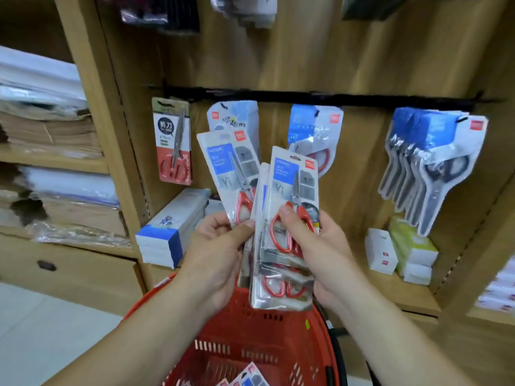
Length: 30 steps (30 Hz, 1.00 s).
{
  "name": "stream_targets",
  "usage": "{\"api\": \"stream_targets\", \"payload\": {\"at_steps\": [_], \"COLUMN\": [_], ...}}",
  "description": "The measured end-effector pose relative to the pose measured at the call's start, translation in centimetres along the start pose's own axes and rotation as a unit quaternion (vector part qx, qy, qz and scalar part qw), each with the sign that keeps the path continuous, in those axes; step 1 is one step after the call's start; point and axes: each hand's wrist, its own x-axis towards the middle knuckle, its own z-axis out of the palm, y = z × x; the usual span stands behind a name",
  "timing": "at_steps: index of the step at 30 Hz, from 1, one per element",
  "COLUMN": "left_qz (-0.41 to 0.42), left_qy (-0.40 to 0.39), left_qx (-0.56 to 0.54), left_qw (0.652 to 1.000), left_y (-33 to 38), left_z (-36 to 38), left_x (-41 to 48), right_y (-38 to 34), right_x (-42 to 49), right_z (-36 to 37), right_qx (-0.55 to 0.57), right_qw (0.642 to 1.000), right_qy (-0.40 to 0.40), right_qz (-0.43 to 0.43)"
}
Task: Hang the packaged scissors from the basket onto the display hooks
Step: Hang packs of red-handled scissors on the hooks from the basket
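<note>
Packaged scissors [288, 207] are fanned above the red basket [237, 327]: left hand [214, 254] pinches one pack [227, 168], right hand [326, 246] grips the remaining stack. Separate that pack fully, then align its hang hole with a display hook [316, 112] on the black rail [306, 96], keeping it level

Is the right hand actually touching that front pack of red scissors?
Touching. The head view shows the right hand pinching the front pack of red scissors, with its thumb lying on the pack's face.
</note>
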Motion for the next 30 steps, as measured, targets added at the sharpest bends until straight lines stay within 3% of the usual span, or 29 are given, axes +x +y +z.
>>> {"api": "stream_targets", "payload": {"at_steps": [5, 10, 19, 24, 30], "left_qz": [0.017, 0.064, 0.193, 0.217, 0.301], "left_qy": [-0.023, -0.052, -0.136, -0.18, -0.186], "left_qx": [0.074, 0.152, 0.161, 0.171, 0.188], "left_qw": [0.997, 0.985, 0.958, 0.944, 0.916], "left_y": [1.0, 4.2, 10.7, 14.2, 17.1], "left_z": [3.9, 8.6, 20.0, 27.0, 35.1], "left_x": [1.9, 4.3, 6.6, 8.0, 8.8], "right_y": [-3.5, -10.8, -25.9, -33.3, -39.3], "right_x": [0.6, 1.4, 2.4, 3.5, 4.5], "right_z": [-3.2, -7.0, -10.9, -13.8, -17.2], "right_qx": [0.001, -0.08, -0.218, -0.288, -0.318], "right_qw": [0.996, 0.982, 0.906, 0.876, 0.853], "right_qy": [0.068, 0.099, 0.108, 0.13, 0.178], "right_qz": [-0.06, -0.143, -0.346, -0.364, -0.374]}}
